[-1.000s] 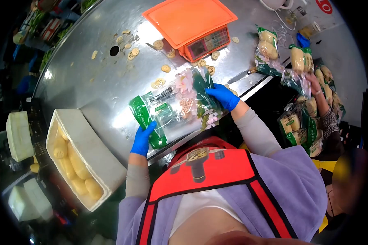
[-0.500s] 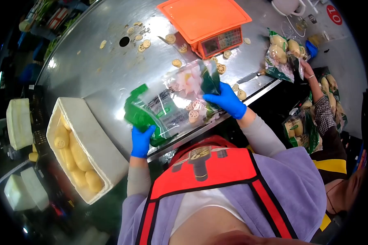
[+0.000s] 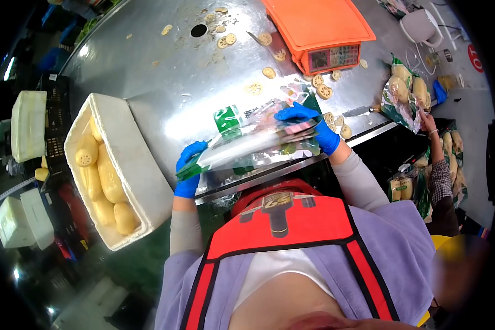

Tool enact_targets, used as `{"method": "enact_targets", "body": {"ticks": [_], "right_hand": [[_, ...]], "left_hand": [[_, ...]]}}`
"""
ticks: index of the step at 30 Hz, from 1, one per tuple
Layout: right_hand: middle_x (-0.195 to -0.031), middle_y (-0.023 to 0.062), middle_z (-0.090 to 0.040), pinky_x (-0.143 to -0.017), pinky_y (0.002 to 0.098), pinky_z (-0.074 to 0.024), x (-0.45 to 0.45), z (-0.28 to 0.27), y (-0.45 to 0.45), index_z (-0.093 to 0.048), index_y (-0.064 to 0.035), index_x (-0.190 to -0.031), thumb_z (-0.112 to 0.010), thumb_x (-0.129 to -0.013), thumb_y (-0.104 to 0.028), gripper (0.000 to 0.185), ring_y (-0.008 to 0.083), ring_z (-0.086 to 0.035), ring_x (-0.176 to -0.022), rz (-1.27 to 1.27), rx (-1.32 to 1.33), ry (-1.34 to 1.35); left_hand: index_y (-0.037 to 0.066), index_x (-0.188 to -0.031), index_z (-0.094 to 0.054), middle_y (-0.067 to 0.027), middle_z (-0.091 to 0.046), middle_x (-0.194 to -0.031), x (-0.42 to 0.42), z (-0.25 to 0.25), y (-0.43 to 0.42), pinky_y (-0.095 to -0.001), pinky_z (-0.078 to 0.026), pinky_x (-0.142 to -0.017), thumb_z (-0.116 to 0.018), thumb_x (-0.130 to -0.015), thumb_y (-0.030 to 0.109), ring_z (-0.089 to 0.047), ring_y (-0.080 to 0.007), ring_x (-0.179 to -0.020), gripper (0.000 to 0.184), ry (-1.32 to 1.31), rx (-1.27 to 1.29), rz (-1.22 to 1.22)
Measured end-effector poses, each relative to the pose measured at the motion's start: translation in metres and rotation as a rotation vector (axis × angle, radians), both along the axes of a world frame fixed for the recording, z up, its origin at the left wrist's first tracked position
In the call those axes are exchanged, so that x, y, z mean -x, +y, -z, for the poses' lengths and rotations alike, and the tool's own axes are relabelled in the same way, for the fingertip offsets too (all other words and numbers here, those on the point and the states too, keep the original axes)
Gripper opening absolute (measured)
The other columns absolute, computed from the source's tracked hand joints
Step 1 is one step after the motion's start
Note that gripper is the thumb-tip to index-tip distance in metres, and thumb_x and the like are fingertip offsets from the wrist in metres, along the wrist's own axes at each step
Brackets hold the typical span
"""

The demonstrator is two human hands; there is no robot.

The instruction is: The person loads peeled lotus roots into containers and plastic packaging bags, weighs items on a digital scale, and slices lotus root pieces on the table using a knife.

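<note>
A clear plastic packaging bag (image 3: 247, 148) with green ends and a pink flower print stretches between my hands above the steel table's near edge. Its near part is folded up and blurred by motion. My left hand (image 3: 188, 169), in a blue glove, is closed on the bag's left end. At the other end, my right hand (image 3: 315, 127), also gloved in blue, pinches the plastic with its fingers over the top. Lotus root slices (image 3: 324, 91) lie just beyond my right hand, and more are scattered across the table. I cannot make out anything inside the bag.
An orange scale (image 3: 322, 33) stands on the steel table (image 3: 165, 93). A knife (image 3: 359, 111) lies near the right edge. At left, a white foam box (image 3: 143, 159) contains lotus roots (image 3: 109, 176). A co-worker's hand (image 3: 427, 122) touches a filled bag (image 3: 402, 91) at right.
The bag has gone from lying spread out flat to being folded, with its near part raised. Both hands still hold its ends. My view has shifted a little to the left.
</note>
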State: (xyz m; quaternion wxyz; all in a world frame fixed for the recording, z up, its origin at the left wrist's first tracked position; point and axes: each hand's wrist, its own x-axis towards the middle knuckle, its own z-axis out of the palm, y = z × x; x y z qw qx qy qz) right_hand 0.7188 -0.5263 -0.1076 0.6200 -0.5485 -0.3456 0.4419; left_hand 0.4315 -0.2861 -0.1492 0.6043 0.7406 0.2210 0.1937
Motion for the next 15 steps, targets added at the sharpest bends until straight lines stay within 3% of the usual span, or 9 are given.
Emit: {"method": "enact_targets", "body": {"ticks": [2,3,4,6,8,14,15], "right_hand": [[-0.104,0.0069,-0.061,-0.087,0.0301,-0.0448,-0.003,0.000,-0.001,-0.057,-0.0033,-0.109,-0.063,-0.077,-0.005,0.033,0.0165,-0.057,-0.096,-0.003,0.046,-0.159],[-0.097,0.0071,-0.062,-0.081,0.0295,-0.0468,0.005,-0.010,0.001,-0.059,-0.0040,-0.105,-0.065,-0.075,-0.006,0.031,0.0156,-0.057,-0.090,0.153,0.100,0.396],[-0.092,0.0069,-0.061,-0.077,0.0279,-0.0467,0.007,-0.035,0.001,-0.060,-0.0028,-0.103,-0.064,-0.076,-0.009,0.027,0.0132,-0.056,-0.087,0.145,0.060,-0.352],[-0.085,0.0055,-0.059,-0.067,0.0255,-0.0462,0.010,-0.053,-0.002,-0.060,-0.0014,-0.098,-0.062,-0.079,-0.012,0.021,0.0100,-0.055,-0.076,0.364,0.183,-0.005],[-0.073,-0.0002,-0.055,-0.052,0.0216,-0.0399,-0.012,-0.047,-0.018,-0.058,-0.0033,-0.091,-0.063,-0.078,-0.013,0.017,0.0069,-0.049,-0.058,0.291,0.410,0.027],[-0.069,-0.0012,-0.052,-0.047,0.0214,-0.0378,-0.041,-0.008,-0.047,-0.056,-0.0068,-0.086,-0.062,-0.078,-0.012,0.011,0.0077,-0.048,-0.053,0.301,0.508,0.283],[-0.068,-0.0009,-0.052,-0.047,0.0215,-0.0376,-0.043,0.002,-0.048,-0.056,-0.0067,-0.087,-0.062,-0.078,-0.011,0.012,0.0079,-0.047,-0.053,0.297,0.529,0.272]], "left_hand": [[0.001,-0.098,-0.061,-0.0081,-0.062,-0.097,-0.013,-0.051,-0.014,-0.0293,-0.045,-0.083,-0.062,-0.077,0.002,-0.057,-0.0158,-0.091,0.021,0.230,-0.002,-0.134],[0.001,-0.096,-0.061,-0.0066,-0.062,-0.094,-0.020,-0.067,-0.019,-0.0283,-0.046,-0.078,-0.062,-0.078,0.002,-0.057,-0.0144,-0.086,0.019,0.156,0.123,-0.211],[0.001,-0.095,-0.062,-0.0051,-0.062,-0.090,-0.025,-0.074,-0.024,-0.0273,-0.046,-0.074,-0.063,-0.078,0.003,-0.057,-0.0130,-0.081,0.017,0.084,0.248,-0.287],[0.002,-0.094,-0.062,-0.0030,-0.061,-0.086,-0.036,-0.073,-0.028,-0.0261,-0.046,-0.068,-0.066,-0.077,0.006,-0.056,-0.0114,-0.075,0.017,0.083,0.312,-0.308],[0.002,-0.096,-0.061,-0.0040,-0.061,-0.088,-0.059,-0.074,-0.041,-0.0265,-0.046,-0.067,-0.068,-0.075,0.006,-0.056,-0.0122,-0.076,0.023,0.293,0.668,-0.348],[-0.001,-0.114,-0.049,-0.0085,-0.060,-0.097,-0.103,-0.004,-0.074,-0.0289,-0.047,-0.077,-0.067,-0.072,0.007,-0.058,-0.0176,-0.085,0.047,0.137,0.529,-0.291],[-0.003,-0.119,-0.044,-0.0127,-0.055,-0.107,-0.101,0.016,-0.068,-0.0290,-0.046,-0.082,-0.067,-0.072,0.008,-0.056,-0.0196,-0.091,0.054,0.202,0.362,-0.213]]}}
